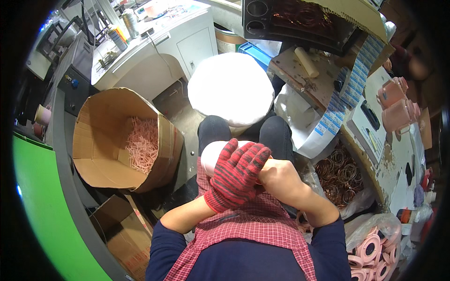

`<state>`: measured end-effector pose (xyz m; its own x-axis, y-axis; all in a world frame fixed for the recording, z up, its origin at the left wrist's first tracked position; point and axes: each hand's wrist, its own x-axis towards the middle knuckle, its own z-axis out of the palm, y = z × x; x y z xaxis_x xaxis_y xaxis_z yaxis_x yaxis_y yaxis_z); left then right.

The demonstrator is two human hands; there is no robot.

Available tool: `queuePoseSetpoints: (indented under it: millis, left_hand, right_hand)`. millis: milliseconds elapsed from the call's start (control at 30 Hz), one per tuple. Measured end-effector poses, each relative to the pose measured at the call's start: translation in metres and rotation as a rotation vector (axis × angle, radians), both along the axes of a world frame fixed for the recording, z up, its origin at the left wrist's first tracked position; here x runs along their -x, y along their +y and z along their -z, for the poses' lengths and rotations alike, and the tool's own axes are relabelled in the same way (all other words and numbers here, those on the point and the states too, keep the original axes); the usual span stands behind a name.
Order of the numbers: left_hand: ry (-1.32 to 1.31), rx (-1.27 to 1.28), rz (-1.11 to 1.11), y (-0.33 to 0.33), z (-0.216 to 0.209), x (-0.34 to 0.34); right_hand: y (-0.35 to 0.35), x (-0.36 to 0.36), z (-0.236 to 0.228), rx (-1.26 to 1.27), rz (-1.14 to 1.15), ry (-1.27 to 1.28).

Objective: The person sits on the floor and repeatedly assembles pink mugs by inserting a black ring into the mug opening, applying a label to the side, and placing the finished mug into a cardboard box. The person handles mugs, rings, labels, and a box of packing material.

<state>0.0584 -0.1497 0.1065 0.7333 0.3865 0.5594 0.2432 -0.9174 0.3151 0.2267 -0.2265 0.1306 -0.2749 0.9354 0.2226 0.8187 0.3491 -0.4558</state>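
Observation:
Over my lap, my left hand, in a red and black striped glove, lies with its fingers closed over a pale pink rounded piece. Most of that piece is hidden under the glove, so its exact kind does not show. My bare right hand is curled into a fist against the glove's fingertips. Whatever it grips is hidden by the fingers. Beyond my knees stands a large white, round-topped bundle or covered tub.
To the left, an open cardboard box holds thin pink plastic scraps. On the right are copper-coloured rings in a bag, a bag of pink ring parts, a worn table with pink containers, and a hanging strip of blue-printed labels.

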Motion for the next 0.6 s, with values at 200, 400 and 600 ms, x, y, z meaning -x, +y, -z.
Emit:
queuePoseSetpoints:
  millis: [200,400,600]
  left_hand:
    - [-0.027,0.104,0.065,0.013,-0.032,0.005]
    - [-0.076,0.775,0.844,0.074,-0.054,0.028]
    - [-0.056,1.115,0.495,0.093,0.004,0.004]
  right_hand:
    - [-0.005,-0.009,-0.016,-0.080,-0.057,0.464]
    - [-0.010,-0.011,0.005,-0.024,0.311,0.998]
    - [-0.057,-0.013,0.064,0.389,0.308,1.093]
